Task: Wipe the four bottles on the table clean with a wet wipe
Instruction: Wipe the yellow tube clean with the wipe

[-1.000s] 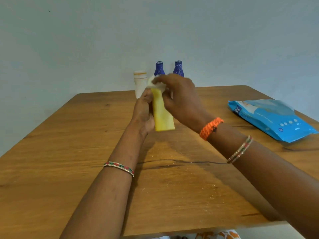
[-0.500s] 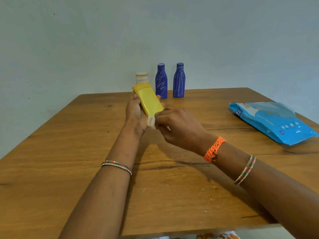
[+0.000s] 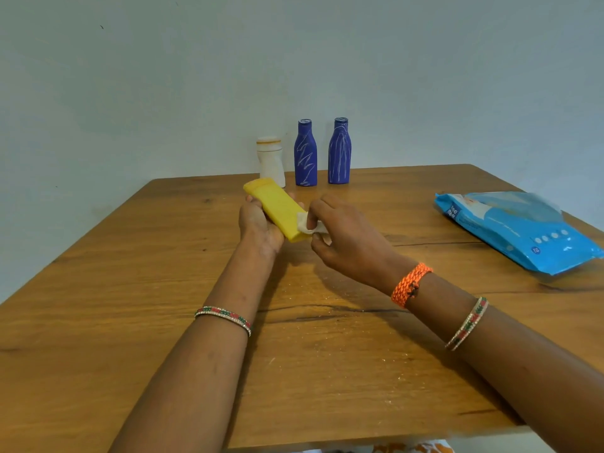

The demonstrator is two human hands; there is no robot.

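The yellow bottle (image 3: 277, 207) is held lying tilted above the table (image 3: 130, 289), cradled from below in the left hand (image 3: 260, 225), whose fingers are curled round its body; its cap end points away toward the wall. A small wad of wet wipe (image 3: 305, 222) is pinched between the thumb and fingers of the right hand (image 3: 346, 237) and pressed against the near end of the bottle. Risk is judged as follows: the grip underneath is shallow, so a firm stroke along a damp surface could push the bottle out of the palm; the wad is small and could slip from the pinch; the hidden underside may be left unwiped unless the bottle is turned. Item count: four bottles in all, one in hand and three standing upright at the far edge, namely one white bottle (image 3: 271, 161) and two blue bottles (image 3: 305, 153) (image 3: 340, 152), set close together but apart. One blue wipe packet (image 3: 519, 230) lies flat to the right, well apart from the hands.
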